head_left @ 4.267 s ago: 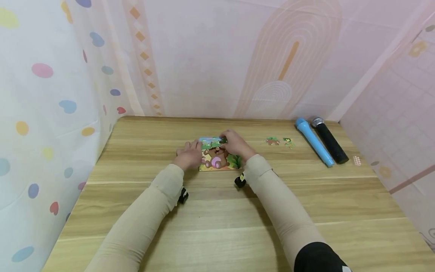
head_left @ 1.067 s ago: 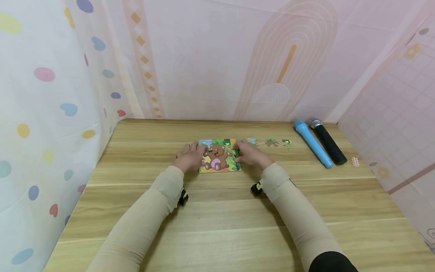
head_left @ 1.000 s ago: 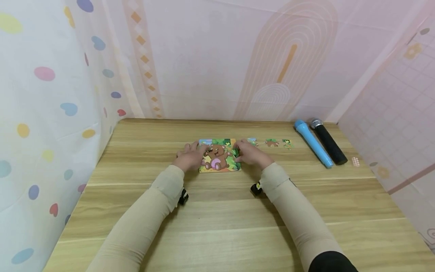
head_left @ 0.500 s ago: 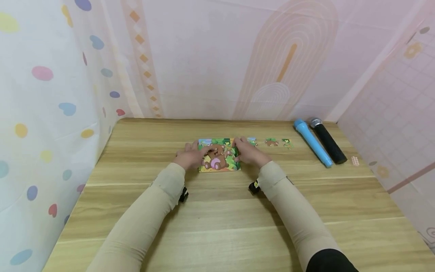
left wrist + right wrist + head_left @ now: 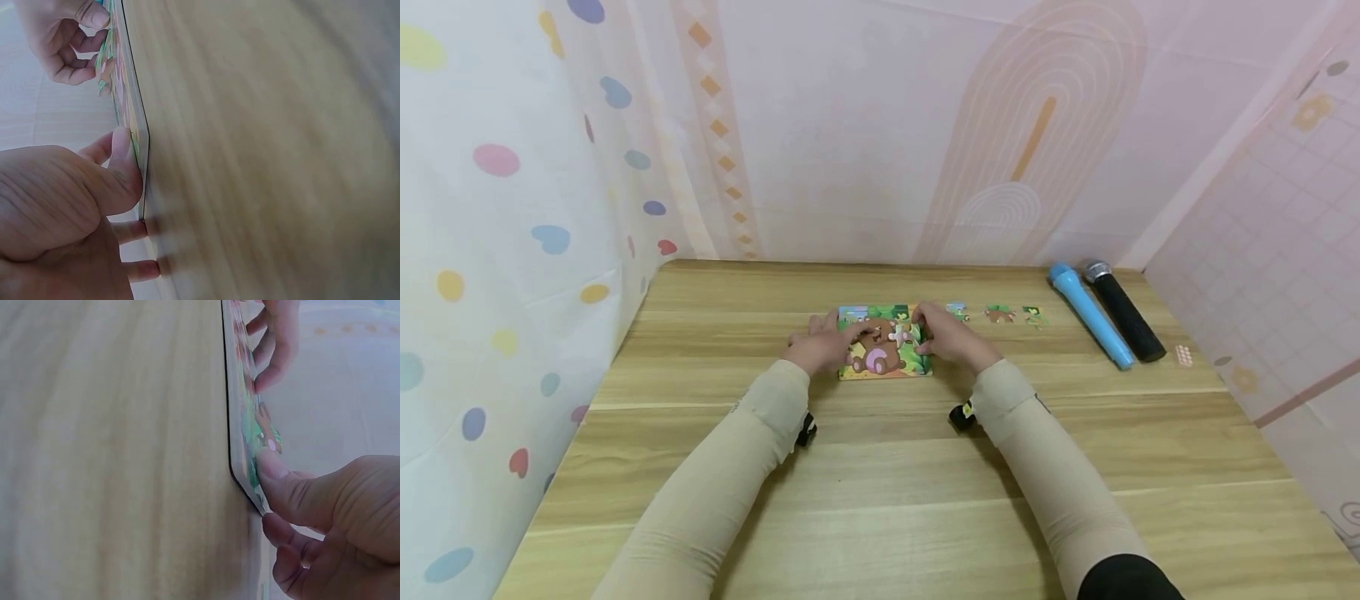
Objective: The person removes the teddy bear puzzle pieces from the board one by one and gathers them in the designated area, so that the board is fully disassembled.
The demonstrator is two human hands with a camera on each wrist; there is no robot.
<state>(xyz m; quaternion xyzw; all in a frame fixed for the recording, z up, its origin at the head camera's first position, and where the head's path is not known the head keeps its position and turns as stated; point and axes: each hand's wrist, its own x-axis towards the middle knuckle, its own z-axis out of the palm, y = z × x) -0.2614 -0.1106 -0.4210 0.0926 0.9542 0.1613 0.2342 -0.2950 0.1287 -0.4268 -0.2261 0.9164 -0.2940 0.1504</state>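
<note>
A bear jigsaw puzzle (image 5: 874,365) lies flat in its shallow board in the middle of the table. My left hand (image 5: 820,343) rests at its left side, index finger reaching onto the bear's head; in the left wrist view the thumb (image 5: 123,165) presses the board's edge and two other fingertips touch the table. At the right edge my right hand (image 5: 953,337) pinches a puzzle piece (image 5: 901,335), which is tilted up out of the picture. The right wrist view shows that brown and green piece (image 5: 267,428) standing proud beside the thumb (image 5: 275,472).
Loose puzzle pieces lie in a row to the right: a blue one (image 5: 957,311), a brown and green one (image 5: 1000,313) and yellow-green bits (image 5: 1033,316). Farther right are a blue microphone (image 5: 1093,317), a black microphone (image 5: 1126,312) and a small dotted card (image 5: 1183,356).
My right hand has gone from the puzzle's top to its right edge, leaving a blue piece on the table. My left index finger has stretched over the bear's head; a right-side piece has tipped up.
</note>
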